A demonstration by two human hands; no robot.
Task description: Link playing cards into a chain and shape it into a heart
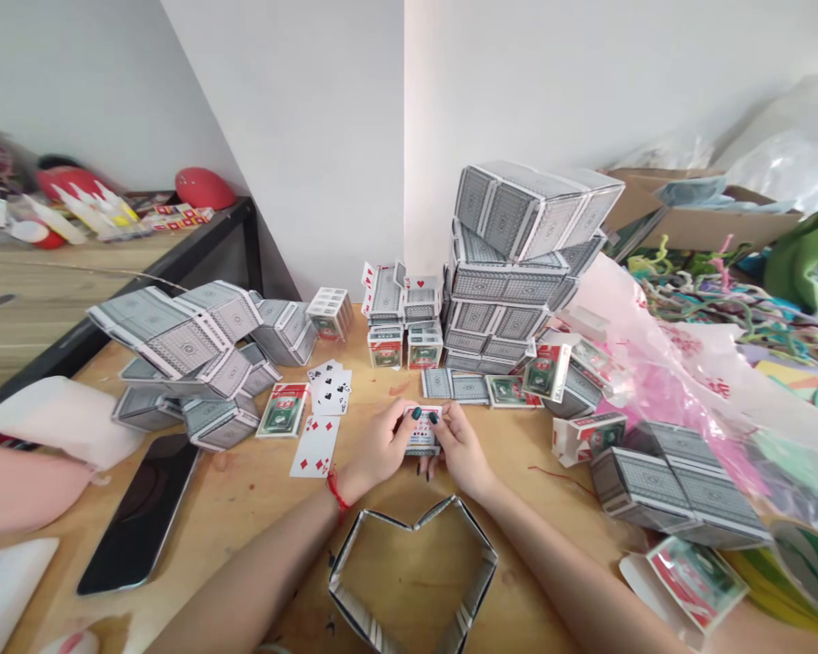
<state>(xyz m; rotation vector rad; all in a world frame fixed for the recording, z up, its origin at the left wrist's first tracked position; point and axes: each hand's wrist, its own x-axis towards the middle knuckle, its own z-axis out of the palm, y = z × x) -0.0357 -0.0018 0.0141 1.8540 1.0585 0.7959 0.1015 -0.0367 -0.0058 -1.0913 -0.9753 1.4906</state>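
Both my hands meet at the middle of the wooden table (pixel 245 509) around a small stack of playing cards (pixel 422 434). My left hand (pixel 380 447), with a red string at the wrist, grips the stack's left side. My right hand (pixel 458 449) pinches its right side, dark-painted nails on top. In front of my arms lies a heart-shaped frame of folded cards (pixel 413 579). Loose face-up cards (pixel 322 418) and a card box (pixel 284 410) lie left of my hands.
Tall stacks of folded-card blocks (pixel 518 263) stand behind my hands, and more blocks (pixel 197 354) are heaped at left and at right (pixel 674 490). A black phone (pixel 140 513) lies at left. Another person's arm (pixel 20 486) shows at the left edge. Pink plastic and craft clutter fill the right.
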